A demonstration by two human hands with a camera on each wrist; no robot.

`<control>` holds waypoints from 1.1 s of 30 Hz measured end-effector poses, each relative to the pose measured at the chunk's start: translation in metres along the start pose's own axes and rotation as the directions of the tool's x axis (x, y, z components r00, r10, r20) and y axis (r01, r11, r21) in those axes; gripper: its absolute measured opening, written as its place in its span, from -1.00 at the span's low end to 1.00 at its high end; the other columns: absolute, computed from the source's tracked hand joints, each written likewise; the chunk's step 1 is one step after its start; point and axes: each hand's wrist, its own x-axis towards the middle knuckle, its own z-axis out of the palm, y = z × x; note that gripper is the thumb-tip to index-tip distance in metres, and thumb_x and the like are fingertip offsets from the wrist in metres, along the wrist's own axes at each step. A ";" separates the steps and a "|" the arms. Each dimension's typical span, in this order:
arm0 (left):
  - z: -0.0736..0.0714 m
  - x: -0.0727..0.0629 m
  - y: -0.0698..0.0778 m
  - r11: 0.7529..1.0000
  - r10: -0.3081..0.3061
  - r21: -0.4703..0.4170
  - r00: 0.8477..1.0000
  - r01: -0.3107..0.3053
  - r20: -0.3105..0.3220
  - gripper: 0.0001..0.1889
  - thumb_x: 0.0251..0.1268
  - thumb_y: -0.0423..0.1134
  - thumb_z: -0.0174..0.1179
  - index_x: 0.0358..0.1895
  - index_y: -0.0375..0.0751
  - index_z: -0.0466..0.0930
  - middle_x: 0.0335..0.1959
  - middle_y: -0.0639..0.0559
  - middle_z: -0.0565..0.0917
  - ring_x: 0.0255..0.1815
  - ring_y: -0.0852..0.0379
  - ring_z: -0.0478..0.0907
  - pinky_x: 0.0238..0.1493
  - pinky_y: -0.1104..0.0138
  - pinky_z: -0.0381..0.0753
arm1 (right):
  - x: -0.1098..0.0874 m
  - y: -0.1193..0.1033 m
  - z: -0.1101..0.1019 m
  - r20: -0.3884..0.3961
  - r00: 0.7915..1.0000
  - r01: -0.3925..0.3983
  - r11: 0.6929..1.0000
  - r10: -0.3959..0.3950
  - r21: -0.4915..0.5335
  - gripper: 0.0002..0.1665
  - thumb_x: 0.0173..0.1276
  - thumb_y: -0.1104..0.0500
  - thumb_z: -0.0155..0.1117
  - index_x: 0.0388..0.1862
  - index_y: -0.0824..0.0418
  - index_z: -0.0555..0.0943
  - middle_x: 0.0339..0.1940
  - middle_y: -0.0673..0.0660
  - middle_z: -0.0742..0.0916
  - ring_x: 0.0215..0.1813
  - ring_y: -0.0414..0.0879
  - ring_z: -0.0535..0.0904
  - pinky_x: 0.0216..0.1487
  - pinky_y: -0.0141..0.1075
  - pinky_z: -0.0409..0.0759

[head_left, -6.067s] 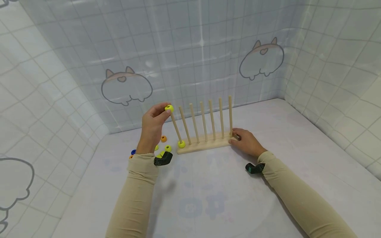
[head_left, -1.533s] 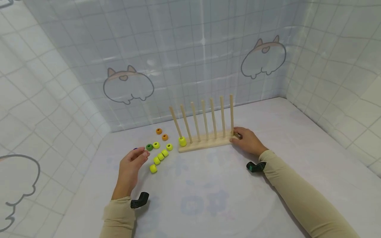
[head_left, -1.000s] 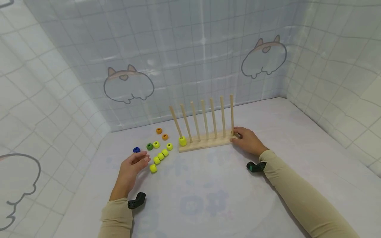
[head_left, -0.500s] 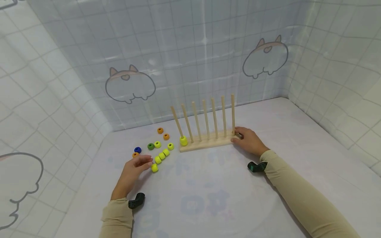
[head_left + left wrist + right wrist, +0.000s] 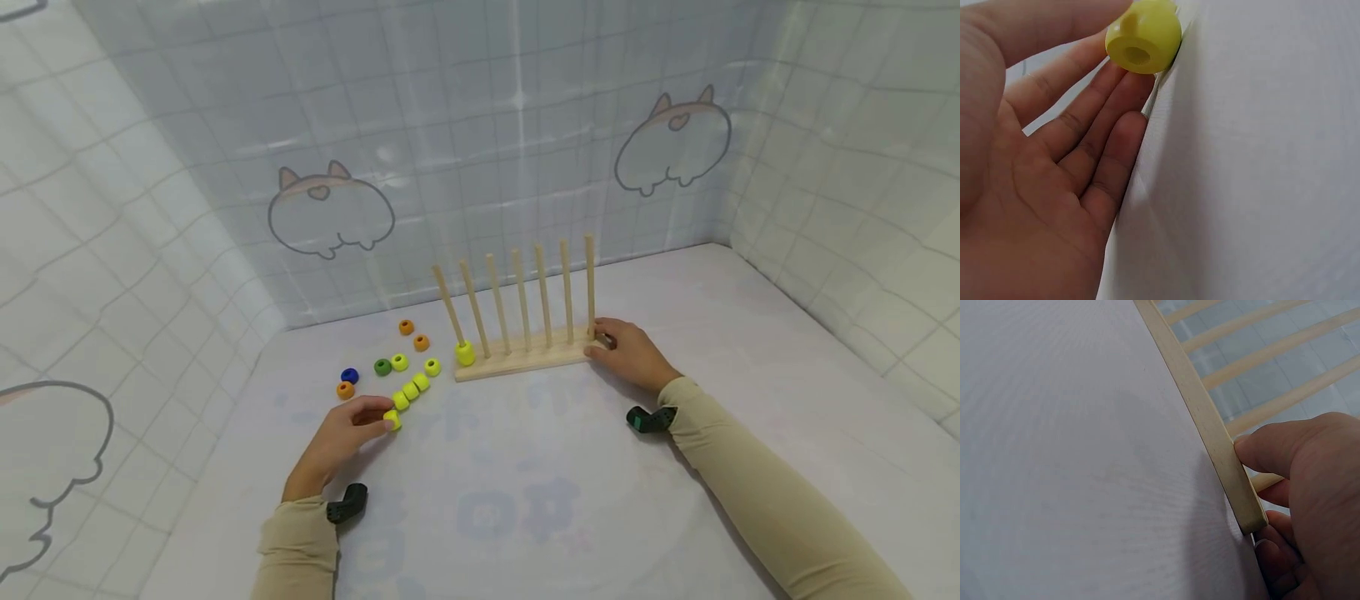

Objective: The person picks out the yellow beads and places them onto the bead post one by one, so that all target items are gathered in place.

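My left hand [image 5: 341,433] pinches a yellow bead [image 5: 393,421] between thumb and fingers, low over the table at the near end of a slanting row of yellow beads [image 5: 410,391]. In the left wrist view this bead [image 5: 1147,37] shows its hole, with the thumb against its side. My right hand [image 5: 628,354] grips the right end of a wooden peg rack, thumb on the front edge of its base [image 5: 525,360] and fingers behind. Several upright pegs stand on the base. Two stacked yellow beads [image 5: 465,354] sit at the foot of the leftmost peg.
Left of the rack lie more loose beads: two orange beads toward the back, a green bead [image 5: 382,367] beside a yellow one [image 5: 400,362], a blue bead [image 5: 349,377] and another orange bead [image 5: 346,390]. A tile-patterned backdrop [image 5: 465,150] rises behind the white tabletop [image 5: 525,467].
Earlier my left hand held a yellow bead at the leftmost peg's top; that bead is now down on the peg. The hand moved back to the loose beads and took another. My right hand stayed put.
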 end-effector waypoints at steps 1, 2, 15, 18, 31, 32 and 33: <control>0.001 0.000 0.001 1.000 0.000 0.006 1.000 0.000 0.003 -0.52 0.33 -0.14 0.36 0.26 -0.20 0.55 0.14 -0.08 0.62 0.18 -0.01 0.52 0.16 0.20 0.55 | 0.000 0.000 0.000 0.000 1.000 0.002 1.000 -0.002 -0.002 -0.38 0.45 0.08 0.30 0.36 0.38 0.48 0.42 0.33 0.48 0.39 0.26 0.39 0.36 0.13 0.39; 0.001 -0.001 0.001 1.000 0.002 0.015 1.000 -0.002 0.006 -0.52 0.34 -0.15 0.36 0.27 -0.22 0.54 0.15 -0.08 0.62 0.17 -0.01 0.52 0.16 0.18 0.55 | 0.000 0.000 0.000 0.000 1.000 0.002 1.000 -0.002 -0.004 -0.38 0.45 0.08 0.30 0.36 0.39 0.48 0.41 0.34 0.48 0.38 0.26 0.39 0.35 0.14 0.40; 0.000 0.001 -0.001 0.997 -0.024 0.071 1.000 0.024 0.008 -0.56 0.32 -0.12 0.37 0.21 -0.14 0.59 0.13 -0.05 0.62 0.16 0.00 0.52 0.18 0.14 0.54 | -0.001 0.000 0.001 -0.003 1.000 -0.021 1.000 0.021 -0.007 -0.38 0.44 0.06 0.31 0.36 0.37 0.49 0.43 0.31 0.47 0.36 0.24 0.42 0.31 0.11 0.45; -0.001 0.001 -0.004 0.997 -0.018 0.071 1.000 0.018 0.004 -0.56 0.32 -0.09 0.37 0.21 -0.12 0.59 0.13 -0.04 0.62 0.17 0.00 0.52 0.18 0.15 0.54 | -0.001 0.000 0.001 -0.002 1.000 -0.021 1.000 0.021 -0.010 -0.38 0.44 0.07 0.31 0.36 0.37 0.49 0.43 0.32 0.47 0.35 0.24 0.43 0.30 0.12 0.46; -0.004 0.002 -0.006 1.000 -0.007 0.006 1.000 0.007 -0.016 -0.55 0.33 -0.08 0.36 0.22 -0.15 0.57 0.12 -0.06 0.62 0.17 0.00 0.52 0.14 0.24 0.57 | 0.000 0.002 0.002 -0.014 1.000 0.004 1.000 -0.004 0.012 -0.42 0.44 0.08 0.30 0.32 0.38 0.52 0.43 0.30 0.47 0.40 0.25 0.38 0.34 0.12 0.43; -0.004 0.002 -0.006 1.000 -0.009 -0.005 1.000 0.008 -0.020 -0.55 0.33 -0.09 0.36 0.22 -0.15 0.57 0.12 -0.06 0.62 0.17 0.00 0.52 0.15 0.25 0.57 | 0.000 0.002 0.002 -0.012 1.000 0.002 1.000 -0.001 0.017 -0.42 0.44 0.08 0.31 0.32 0.37 0.53 0.43 0.29 0.47 0.41 0.24 0.37 0.36 0.12 0.41; -0.004 0.002 -0.007 1.000 -0.010 -0.013 1.000 0.010 -0.022 -0.56 0.34 -0.09 0.35 0.21 -0.16 0.57 0.13 -0.06 0.61 0.17 0.00 0.51 0.15 0.25 0.57 | 0.000 0.002 0.003 -0.010 1.000 0.000 1.000 0.000 0.021 -0.43 0.44 0.09 0.31 0.32 0.37 0.53 0.43 0.28 0.47 0.42 0.24 0.36 0.37 0.12 0.40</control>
